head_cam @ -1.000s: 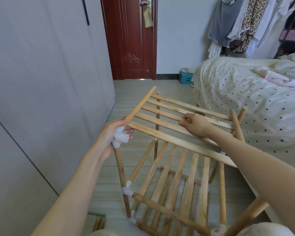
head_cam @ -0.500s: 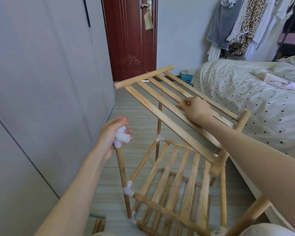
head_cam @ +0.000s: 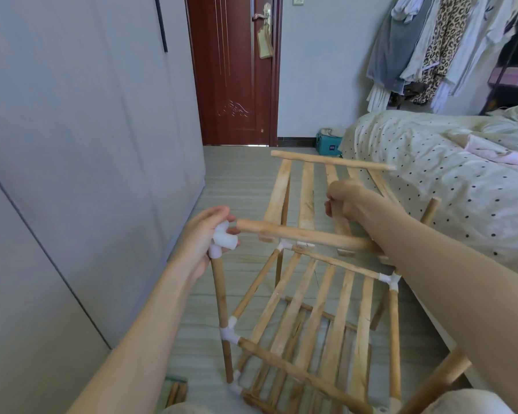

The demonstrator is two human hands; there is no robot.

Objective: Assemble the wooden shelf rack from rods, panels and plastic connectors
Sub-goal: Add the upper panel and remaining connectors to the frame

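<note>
Inventory, taken from the wooden rack [head_cam: 311,339] on the floor in front of me.

1. Rack frame: two slatted shelves already fitted, the upper one with five slats showing, the lower one beneath it, where I cannot count the slats. Upright rods: the near-left post [head_cam: 222,309] rises clear above the upper shelf. One more bare upright [head_cam: 430,211] stands at the far right, beside the bed.

2. White plastic connectors: one [head_cam: 224,239] on top of the near-left post; one [head_cam: 228,333] lower on that post at the shelf corner; one [head_cam: 391,279] at the far-right shelf corner. Others sit at further joints, partly hidden.

3. Loose slatted panel [head_cam: 308,198]: one, held above the rack, roughly level. It has two round rails and four slats. The near rail [head_cam: 305,236] points its left end at the top connector, just short of touching it as far as I can tell.

4. My left hand [head_cam: 204,239]: fingers curled round the top connector and the post head, gripping.

5. My right hand [head_cam: 346,201]: fingers wrapped round one slat of the loose panel, carrying it.

6. Surroundings: grey wardrobe [head_cam: 72,144] left of the rack; one red-brown door [head_cam: 234,79] beyond; a dotted bed [head_cam: 431,174] to the right; hanging clothes [head_cam: 437,43] behind the bed; one teal box [head_cam: 328,146] beside the bed, at the wall.
</note>
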